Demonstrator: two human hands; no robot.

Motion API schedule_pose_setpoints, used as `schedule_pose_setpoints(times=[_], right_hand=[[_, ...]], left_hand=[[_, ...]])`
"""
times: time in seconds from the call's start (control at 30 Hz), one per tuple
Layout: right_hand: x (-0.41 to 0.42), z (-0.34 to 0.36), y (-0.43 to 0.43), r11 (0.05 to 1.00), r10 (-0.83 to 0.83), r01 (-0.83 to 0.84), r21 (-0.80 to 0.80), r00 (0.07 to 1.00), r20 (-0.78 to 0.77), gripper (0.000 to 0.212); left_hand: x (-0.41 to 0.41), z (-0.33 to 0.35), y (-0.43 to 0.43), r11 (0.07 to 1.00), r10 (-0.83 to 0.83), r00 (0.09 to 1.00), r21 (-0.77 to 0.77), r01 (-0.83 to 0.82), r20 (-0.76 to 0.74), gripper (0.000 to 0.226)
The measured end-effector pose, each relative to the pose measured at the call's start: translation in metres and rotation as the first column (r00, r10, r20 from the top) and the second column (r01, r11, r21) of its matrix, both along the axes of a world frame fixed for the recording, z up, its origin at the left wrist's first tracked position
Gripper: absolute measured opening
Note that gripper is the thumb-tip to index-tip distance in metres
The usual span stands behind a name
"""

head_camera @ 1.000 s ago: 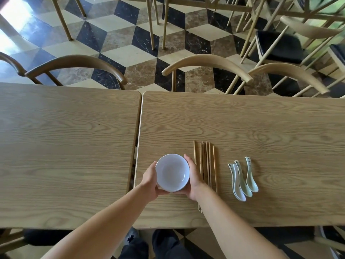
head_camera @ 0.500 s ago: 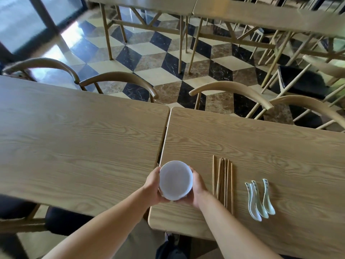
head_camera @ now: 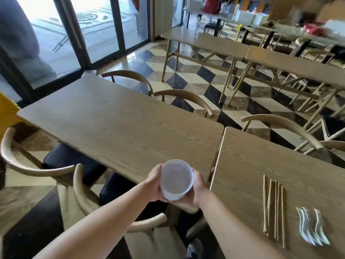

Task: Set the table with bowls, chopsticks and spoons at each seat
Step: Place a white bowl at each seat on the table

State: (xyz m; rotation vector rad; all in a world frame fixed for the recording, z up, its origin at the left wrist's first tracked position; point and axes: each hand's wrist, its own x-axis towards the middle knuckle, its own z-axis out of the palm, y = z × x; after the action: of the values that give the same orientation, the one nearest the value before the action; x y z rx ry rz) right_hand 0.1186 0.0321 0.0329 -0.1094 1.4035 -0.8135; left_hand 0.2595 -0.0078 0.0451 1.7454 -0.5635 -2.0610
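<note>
Head view: bowl [head_camera: 176,179] upright, mouth up

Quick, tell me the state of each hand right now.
Left hand: fingers curled round the left side of the white bowl, holding it.
Right hand: cupping the same bowl from the right, holding it.

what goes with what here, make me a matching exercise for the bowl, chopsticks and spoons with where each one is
Things:
1. bowl
2. chopsticks
3. spoons

Places:
a. farthest right on the right table
b. held between the left hand and right hand
c. lying on the right table, nearer the seam between the tables

Pairs: 1-b, 2-c, 3-a
</note>
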Motion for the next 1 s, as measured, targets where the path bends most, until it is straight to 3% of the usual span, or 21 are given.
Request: schedule_pose_setpoints(times=[0.23, 0.33, 0.43, 0.57, 0.77, 0.87, 1.0], right_hand=[[0.138, 0.017, -0.006, 0.977, 0.192, -0.193, -0.092, 0.981, -0.029, 0.041], [0.186, 0.021, -0.013, 0.947, 0.295, -0.295, -0.128, 0.955, -0.023, 0.036], [0.225, 0.021, -0.023, 0.913, 0.383, -0.381, -0.148, 0.924, -0.018, 0.032], [0.263, 0.016, -0.041, 0.870, 0.478, -0.471, -0.145, 0.878, 0.014, 0.037], [0.301, -0.001, -0.079, 0.853, 0.511, -0.499, -0.154, 0.858, 0.049, 0.035], [0.313, -0.009, -0.105, 0.862, 0.499, -0.486, -0.145, 0.864, 0.070, 0.039], [0.323, -0.020, -0.154, 0.890, 0.449, -0.437, -0.128, 0.889, 0.092, 0.042]], left_hand=[[0.145, 0.008, 0.009, 0.994, 0.108, 0.994, -0.028, -0.108, -0.005, 0.023], [0.197, 0.011, 0.012, 0.981, 0.191, 0.982, 0.020, -0.191, 0.010, 0.045], [0.238, 0.010, 0.015, 0.953, 0.298, 0.954, 0.063, -0.296, -0.022, 0.044], [0.279, -0.008, 0.009, 0.934, 0.352, 0.935, 0.076, -0.349, -0.033, 0.074], [0.313, -0.005, -0.018, 0.940, 0.341, 0.940, -0.002, -0.341, 0.002, 0.046], [0.325, -0.010, -0.047, 0.942, 0.331, 0.944, 0.053, -0.331, 0.019, 0.054], [0.333, -0.013, -0.102, 0.939, 0.336, 0.940, 0.062, -0.339, 0.062, 0.044]])
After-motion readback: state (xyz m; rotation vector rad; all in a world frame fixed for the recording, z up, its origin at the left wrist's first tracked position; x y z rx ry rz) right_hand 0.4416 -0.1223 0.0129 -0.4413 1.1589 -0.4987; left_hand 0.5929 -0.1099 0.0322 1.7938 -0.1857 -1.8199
